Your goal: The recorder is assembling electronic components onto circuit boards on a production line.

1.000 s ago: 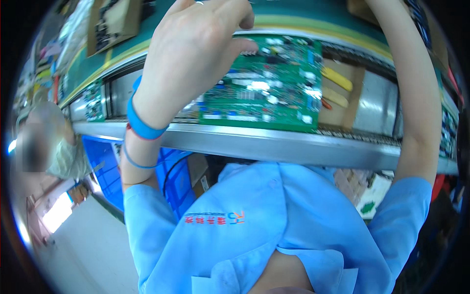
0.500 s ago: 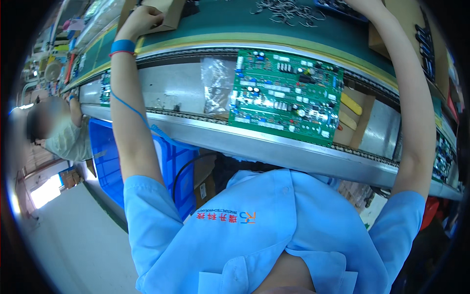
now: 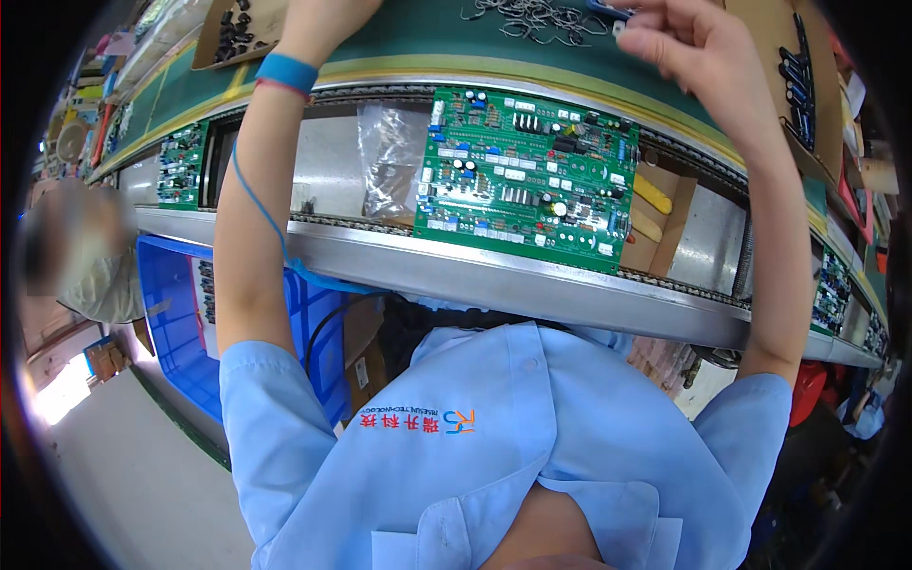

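Note:
My left hand (image 3: pixel 328 21) reaches over the far side of the green worktop, its fingers cut off by the top edge, so what they hold is hidden. A blue wristband (image 3: pixel 288 69) with a coiled cord circles that wrist. My right hand (image 3: pixel 698 52) is above the worktop at the upper right, thumb and fingers pinched at a small white part (image 3: pixel 619 28). Beside its fingertips shows the edge of a blue tray (image 3: pixel 605 9). Between my arms, a green circuit board (image 3: pixel 522 180) crowded with components lies across the conveyor rails. Neither hand touches it.
Loose bent wire parts (image 3: pixel 541 21) are heaped on the green mat. A cardboard box (image 3: pixel 214 52) of black parts stands far left, another (image 3: pixel 836 104) on the right. A plastic bag (image 3: pixel 385 157) lies between the rails. Another person (image 3: pixel 90 242) sits at left by a blue crate (image 3: pixel 176 313).
My left hand has left the cardboard box and moved right and farther away. My right hand has come back from the blue tray, leftward and nearer, with a small white part at its fingertips.

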{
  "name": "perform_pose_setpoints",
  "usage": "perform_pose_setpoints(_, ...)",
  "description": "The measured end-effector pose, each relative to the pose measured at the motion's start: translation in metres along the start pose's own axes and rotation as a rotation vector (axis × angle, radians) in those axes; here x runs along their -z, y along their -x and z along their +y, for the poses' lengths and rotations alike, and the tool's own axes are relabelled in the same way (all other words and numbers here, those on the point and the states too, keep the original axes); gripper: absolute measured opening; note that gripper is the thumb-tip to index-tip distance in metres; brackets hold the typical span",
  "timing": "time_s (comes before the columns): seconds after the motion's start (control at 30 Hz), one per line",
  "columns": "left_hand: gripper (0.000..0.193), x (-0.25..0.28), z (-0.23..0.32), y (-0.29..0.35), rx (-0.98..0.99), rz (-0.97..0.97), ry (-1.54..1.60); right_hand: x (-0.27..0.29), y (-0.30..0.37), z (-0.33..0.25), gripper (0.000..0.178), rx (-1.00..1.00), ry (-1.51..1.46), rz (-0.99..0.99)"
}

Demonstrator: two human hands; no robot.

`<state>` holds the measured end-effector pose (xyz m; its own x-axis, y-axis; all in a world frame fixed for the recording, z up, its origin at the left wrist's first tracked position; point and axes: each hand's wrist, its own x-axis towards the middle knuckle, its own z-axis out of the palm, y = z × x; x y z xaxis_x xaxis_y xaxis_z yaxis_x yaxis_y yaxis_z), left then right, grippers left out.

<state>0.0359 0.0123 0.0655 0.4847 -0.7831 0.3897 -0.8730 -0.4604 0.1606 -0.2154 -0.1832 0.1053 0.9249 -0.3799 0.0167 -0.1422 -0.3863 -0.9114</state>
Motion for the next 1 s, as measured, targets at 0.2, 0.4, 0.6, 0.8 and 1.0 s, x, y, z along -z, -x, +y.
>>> perform_pose_setpoints(0.2, 0.02, -0.038, -0.005, -0.01, -0.037, 0.017, -0.113, 0.004, 0.042, 0.027, 0.015, -0.016, 0.064, -0.222)
perform_pose_setpoints(0.4, 0.016, -0.028, -0.011, -0.009, 0.036, -0.123, 0.044, -0.01, 0.064, 0.036, 0.014, 0.136, -0.059, -0.185)
perform_pose_setpoints(0.6, 0.021, -0.031, -0.005, -0.006, 0.005, -0.118, -0.015, -0.019, 0.07, 0.033, 0.013, 0.13, 0.099, -0.154)
perform_pose_setpoints(0.8, 0.013, 0.004, 0.025, 0.017, 0.107, 0.021, 0.211, -0.035, 0.074, 0.034, 0.012, 0.391, 0.396, -0.144)
perform_pose_setpoints(1.0, 0.011, 0.028, 0.044, 0.044, 0.223, -0.082, 0.359, -0.045, 0.07, 0.032, 0.021, 0.344, 0.478, -0.172)
